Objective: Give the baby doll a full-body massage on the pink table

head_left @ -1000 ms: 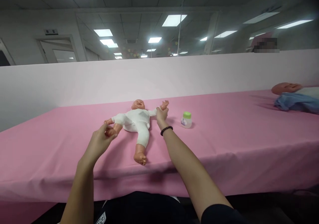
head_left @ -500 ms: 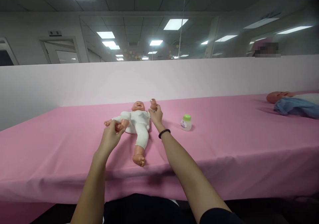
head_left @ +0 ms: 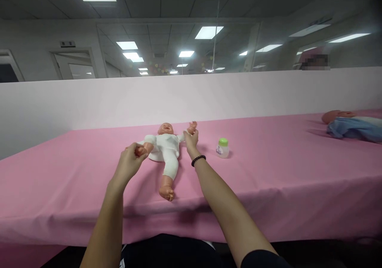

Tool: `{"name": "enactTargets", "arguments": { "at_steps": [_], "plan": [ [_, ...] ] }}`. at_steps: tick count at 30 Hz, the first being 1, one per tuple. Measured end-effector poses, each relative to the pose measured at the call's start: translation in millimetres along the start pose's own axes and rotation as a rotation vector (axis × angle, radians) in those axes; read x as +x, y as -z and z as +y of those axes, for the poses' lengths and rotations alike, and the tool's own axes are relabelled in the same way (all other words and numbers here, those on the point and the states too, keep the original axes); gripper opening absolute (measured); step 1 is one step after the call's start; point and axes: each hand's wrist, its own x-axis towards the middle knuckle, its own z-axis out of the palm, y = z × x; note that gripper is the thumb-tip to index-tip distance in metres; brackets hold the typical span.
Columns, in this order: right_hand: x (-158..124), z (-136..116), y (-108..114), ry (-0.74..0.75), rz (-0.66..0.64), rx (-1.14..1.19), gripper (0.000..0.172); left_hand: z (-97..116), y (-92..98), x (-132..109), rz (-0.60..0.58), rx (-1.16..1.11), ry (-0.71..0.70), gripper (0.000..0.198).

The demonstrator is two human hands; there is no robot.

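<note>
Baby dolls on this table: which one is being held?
The doll in white, held by left hand and right hand; the far-right doll, by blue cloth, is untouched.

The doll (head_left: 165, 148) lies between the left hand (head_left: 129, 166) and right hand (head_left: 191, 140); pink tablecloth (head_left: 253, 188) offers passage toward the green-capped bottle (head_left: 223, 148).

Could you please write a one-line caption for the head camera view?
Left hand holds the foot of a baby doll in white on a pink tablecloth, right hand at its arm.
</note>
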Motion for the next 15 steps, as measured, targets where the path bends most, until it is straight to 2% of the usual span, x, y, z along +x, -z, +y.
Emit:
{"name": "enactTargets", "arguments": {
  "at_steps": [4,6,8,11,13,15],
  "plan": [
    [-20.9,-10.6,-6.8,0.470,-0.467,-0.124,0.042,10.1,-39.4,34.7,-0.051,0.007,-0.081,0.010],
    [-26.9,-11.5,-7.8,0.562,-0.581,-0.209,0.042,10.3,-48.1,40.1,-0.081,0.005,-0.104,0.011],
    [-26.8,-11.4,-7.5,0.525,-0.531,-0.193,0.041,8.4,-43.0,34.0,-0.064,-0.005,-0.110,0.011],
    [-15.8,-10.0,-4.5,0.286,-0.262,-0.057,0.040,-1.5,-16.3,3.6,-0.050,0.009,-0.052,0.013],
    [-5.1,-6.4,-1.1,0.120,-0.062,-0.020,0.044,-14.9,3.4,-24.8,-0.117,0.017,0.020,0.017],
    [4.3,-0.2,2.9,0.048,0.040,-0.023,0.047,-31.3,17.1,-50.6,-0.178,-0.004,0.067,0.017]
  ]
}}
